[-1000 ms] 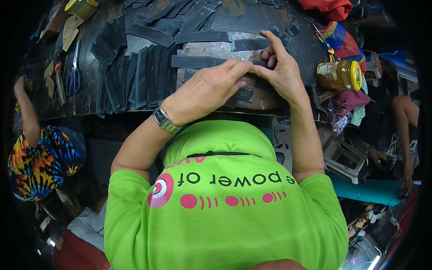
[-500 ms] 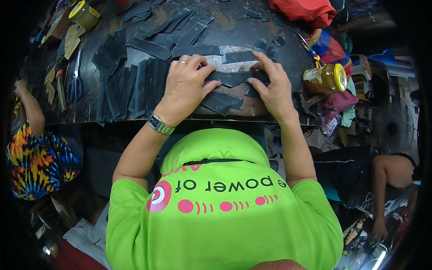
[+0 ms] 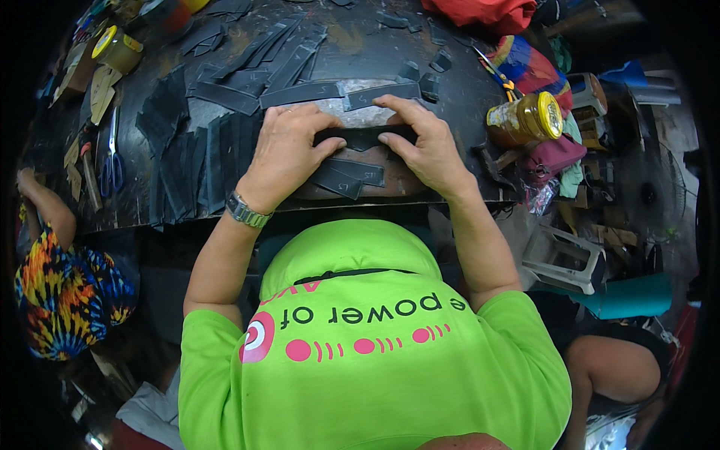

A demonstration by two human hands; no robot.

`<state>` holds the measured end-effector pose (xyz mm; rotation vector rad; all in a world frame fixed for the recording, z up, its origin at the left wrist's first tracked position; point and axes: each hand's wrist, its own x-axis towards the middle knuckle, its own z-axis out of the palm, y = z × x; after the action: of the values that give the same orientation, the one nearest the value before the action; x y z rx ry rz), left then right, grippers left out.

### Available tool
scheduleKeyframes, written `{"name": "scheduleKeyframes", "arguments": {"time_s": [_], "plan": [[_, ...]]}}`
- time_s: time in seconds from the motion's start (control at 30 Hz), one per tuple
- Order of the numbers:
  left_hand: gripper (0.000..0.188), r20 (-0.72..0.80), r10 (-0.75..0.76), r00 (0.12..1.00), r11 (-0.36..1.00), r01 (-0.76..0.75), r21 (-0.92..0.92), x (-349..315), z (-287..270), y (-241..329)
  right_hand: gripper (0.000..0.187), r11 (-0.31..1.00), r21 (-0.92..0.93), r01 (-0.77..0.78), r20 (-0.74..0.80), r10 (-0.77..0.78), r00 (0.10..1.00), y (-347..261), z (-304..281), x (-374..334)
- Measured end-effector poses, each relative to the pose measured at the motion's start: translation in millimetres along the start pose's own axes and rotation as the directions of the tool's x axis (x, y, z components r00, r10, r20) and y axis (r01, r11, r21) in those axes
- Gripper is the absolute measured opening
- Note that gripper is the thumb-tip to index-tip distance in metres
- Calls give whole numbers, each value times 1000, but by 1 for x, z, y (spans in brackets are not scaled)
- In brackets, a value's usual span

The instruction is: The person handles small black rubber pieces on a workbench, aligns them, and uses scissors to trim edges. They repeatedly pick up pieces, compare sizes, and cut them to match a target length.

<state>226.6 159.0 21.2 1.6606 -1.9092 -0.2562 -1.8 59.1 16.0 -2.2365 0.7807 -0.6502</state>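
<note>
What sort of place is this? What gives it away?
Probably a small handcraft workshop, though what it makes is unclear: piles of flat dark strips lie on a worn black table, with blue-handled scissors and a yellow-lidded jar among them.

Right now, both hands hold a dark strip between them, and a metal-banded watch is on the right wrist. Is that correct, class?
No: the head view shows the metal-banded watch on the wrist of the left hand, not the right hand. Both do hold the dark strip between them.
</note>
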Motion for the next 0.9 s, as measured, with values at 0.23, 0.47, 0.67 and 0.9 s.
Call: {"name": "scheduleKeyframes", "arguments": {"time_s": [0.23,0.47,0.67,0.9], "plan": [[17,55,17,998,1000,-17,-10,9,1,3,47,994,108,-5,-7,6,1000,-4,5,0],[20,-14,99,995,989,-100,-104,23,-5,19,47,986,147,74,-23,-72,997,-24,-30,-2],[45,-374,168,912,986,-161,51,31,-25,26,48,991,-118,57,-98,-69,993,-8,-165,13],[25,-177,108,978,993,-113,-19,7,-15,13,51,890,-213,-403,-89,393,915,123,-286,30]]}}
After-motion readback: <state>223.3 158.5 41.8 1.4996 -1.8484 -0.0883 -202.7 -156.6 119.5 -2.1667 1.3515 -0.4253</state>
